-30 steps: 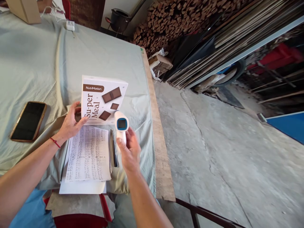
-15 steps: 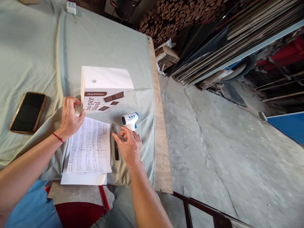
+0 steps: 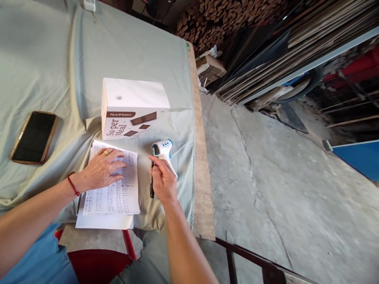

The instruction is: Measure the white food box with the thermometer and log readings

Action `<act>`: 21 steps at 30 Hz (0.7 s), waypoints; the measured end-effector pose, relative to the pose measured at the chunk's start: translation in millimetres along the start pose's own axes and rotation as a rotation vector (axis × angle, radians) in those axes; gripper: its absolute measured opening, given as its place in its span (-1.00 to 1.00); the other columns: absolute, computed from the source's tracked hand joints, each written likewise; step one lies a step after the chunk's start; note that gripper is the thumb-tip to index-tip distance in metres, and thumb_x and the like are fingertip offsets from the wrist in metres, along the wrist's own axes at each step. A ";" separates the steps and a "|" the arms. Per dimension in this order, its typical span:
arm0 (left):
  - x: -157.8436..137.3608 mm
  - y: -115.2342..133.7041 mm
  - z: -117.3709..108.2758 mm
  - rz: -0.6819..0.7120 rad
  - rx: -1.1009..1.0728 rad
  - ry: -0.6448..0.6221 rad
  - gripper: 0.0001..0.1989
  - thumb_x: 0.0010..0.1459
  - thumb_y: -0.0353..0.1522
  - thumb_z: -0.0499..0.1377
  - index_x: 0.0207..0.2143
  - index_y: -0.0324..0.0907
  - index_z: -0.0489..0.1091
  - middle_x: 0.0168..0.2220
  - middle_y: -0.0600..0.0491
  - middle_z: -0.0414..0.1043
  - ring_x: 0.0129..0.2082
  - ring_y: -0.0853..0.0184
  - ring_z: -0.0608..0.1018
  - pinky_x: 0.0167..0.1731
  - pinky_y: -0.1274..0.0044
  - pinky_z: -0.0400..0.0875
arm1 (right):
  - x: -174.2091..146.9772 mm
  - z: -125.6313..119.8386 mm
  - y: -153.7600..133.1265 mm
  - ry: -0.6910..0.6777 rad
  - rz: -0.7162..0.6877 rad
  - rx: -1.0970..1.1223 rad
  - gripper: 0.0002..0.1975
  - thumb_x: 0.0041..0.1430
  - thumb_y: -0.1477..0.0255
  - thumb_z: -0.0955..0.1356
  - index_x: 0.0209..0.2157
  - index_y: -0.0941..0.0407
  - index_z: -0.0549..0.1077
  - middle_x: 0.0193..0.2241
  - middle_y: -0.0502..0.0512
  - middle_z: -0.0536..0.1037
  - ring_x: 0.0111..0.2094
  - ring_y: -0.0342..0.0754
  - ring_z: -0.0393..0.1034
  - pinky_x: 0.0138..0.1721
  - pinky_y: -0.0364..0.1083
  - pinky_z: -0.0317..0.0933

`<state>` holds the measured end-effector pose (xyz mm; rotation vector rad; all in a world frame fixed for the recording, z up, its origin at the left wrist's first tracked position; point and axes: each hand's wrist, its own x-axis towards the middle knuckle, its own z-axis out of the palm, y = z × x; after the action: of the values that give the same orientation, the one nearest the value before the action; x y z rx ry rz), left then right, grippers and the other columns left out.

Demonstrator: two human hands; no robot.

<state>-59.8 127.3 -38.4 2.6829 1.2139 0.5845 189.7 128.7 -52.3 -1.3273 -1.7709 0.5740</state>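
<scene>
My left hand (image 3: 102, 169) lies flat with its fingers spread on a stack of handwritten paper sheets (image 3: 118, 201). A black pen (image 3: 152, 185) is in my right hand (image 3: 164, 179), its fingers closed around the shaft. Just beyond that hand lies a white and blue infrared thermometer (image 3: 163, 149), partly covered by the fingers. Behind the papers stands a white NutriMotion box (image 3: 134, 96) with brown bars printed on its front.
A smartphone (image 3: 34, 137) in a brownish case lies at the left on the cloth-covered table (image 3: 133, 59). The table's bare wooden edge (image 3: 203, 177) runs along the right, above a concrete floor (image 3: 242, 177). Stacked firewood (image 3: 225, 19) is at the back.
My left hand has left the side of the box and come down onto the papers. My right hand has picked up the pen from the cloth beside the sheets.
</scene>
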 end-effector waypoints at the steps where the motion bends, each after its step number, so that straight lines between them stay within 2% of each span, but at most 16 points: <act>1: 0.3 -0.1 -0.6 -0.004 0.004 -0.024 -0.74 0.25 -0.21 0.31 -0.07 -0.12 0.52 0.08 -0.08 0.42 0.03 0.07 0.48 0.08 0.19 0.39 | -0.8 -1.0 -0.5 0.002 0.019 0.103 -0.66 0.32 0.41 0.21 0.01 0.05 0.52 -0.30 0.09 0.53 -0.34 -0.07 0.45 -0.23 -0.02 0.42; 3: 1.3 0.5 -2.7 -0.014 -0.001 -0.059 -0.75 0.27 -0.23 0.30 -0.05 -0.12 0.53 0.09 -0.08 0.41 0.05 0.08 0.47 0.12 0.19 0.36 | -3.3 0.3 -1.5 0.015 0.048 0.292 -0.67 0.31 0.36 0.27 0.08 0.03 0.45 -0.29 0.08 0.52 -0.33 -0.07 0.47 -0.26 -0.04 0.41; 5: 2.5 1.6 -4.5 -0.023 -0.005 -0.082 -0.76 0.28 -0.24 0.29 -0.04 -0.12 0.54 0.10 -0.08 0.40 0.06 0.10 0.46 0.13 0.21 0.33 | -5.8 5.2 -3.0 0.072 0.066 0.412 -0.67 0.28 0.27 0.36 0.05 0.00 0.42 -0.32 0.04 0.51 -0.36 -0.08 0.45 -0.32 -0.07 0.38; 8: 3.3 2.5 -4.9 -0.023 -0.009 -0.098 -0.74 0.29 -0.23 0.28 -0.02 -0.10 0.54 0.11 -0.09 0.39 0.06 0.11 0.46 0.13 0.22 0.32 | -7.8 14.3 -7.9 0.189 0.103 0.448 -0.76 0.31 0.15 0.35 -0.14 0.01 0.43 -0.48 -0.07 0.43 -0.50 -0.13 0.36 -0.40 -0.10 0.32; 11: 3.3 2.4 -3.8 -0.018 -0.011 -0.095 -0.75 0.30 -0.23 0.28 -0.02 -0.11 0.55 0.11 -0.10 0.39 0.07 0.09 0.46 0.13 0.22 0.31 | -9.4 20.3 -15.4 0.184 0.143 0.447 -0.64 0.37 0.05 0.25 -0.17 0.03 0.47 -0.55 -0.08 0.41 -0.54 -0.12 0.34 -0.44 -0.08 0.31; 13: 3.4 2.3 -3.3 -0.010 -0.003 -0.090 -0.78 0.30 -0.25 0.27 -0.06 -0.12 0.56 0.11 -0.10 0.40 0.07 0.09 0.46 0.13 0.22 0.30 | -11.5 23.3 -19.5 0.122 0.177 0.433 -0.63 0.34 0.06 0.28 -0.16 0.05 0.51 -0.51 -0.03 0.49 -0.50 -0.09 0.40 -0.41 -0.06 0.35; 15: 3.7 2.4 -2.9 0.000 0.005 -0.085 -0.80 0.30 -0.25 0.27 -0.08 -0.13 0.56 0.11 -0.10 0.40 0.06 0.10 0.46 0.13 0.23 0.29 | -14.0 27.1 -21.2 0.091 0.219 0.391 -0.71 0.26 0.13 0.36 -0.23 0.06 0.53 -0.49 -0.01 0.54 -0.50 -0.10 0.42 -0.41 -0.06 0.36; 18: 4.3 2.9 -2.3 0.004 0.008 -0.080 -0.77 0.29 -0.24 0.28 -0.06 -0.12 0.56 0.10 -0.09 0.41 0.06 0.10 0.46 0.13 0.23 0.29 | -16.3 33.9 -19.9 0.137 0.275 0.391 -0.82 0.15 0.25 0.41 -0.31 0.07 0.50 -0.57 -0.08 0.49 -0.59 -0.15 0.32 -0.50 -0.12 0.28; 21: 4.6 3.3 -1.5 0.001 0.003 -0.073 -0.77 0.28 -0.24 0.29 -0.05 -0.10 0.56 0.10 -0.08 0.41 0.06 0.11 0.46 0.13 0.24 0.29 | -15.6 37.5 -18.4 0.141 0.293 0.409 -0.86 0.13 0.29 0.38 -0.35 0.08 0.49 -0.65 -0.12 0.43 -0.64 -0.17 0.27 -0.55 -0.14 0.22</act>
<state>-55.4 128.5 -34.8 2.6823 1.1951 0.4808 150.1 112.3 -64.4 -1.3032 -1.2675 0.9253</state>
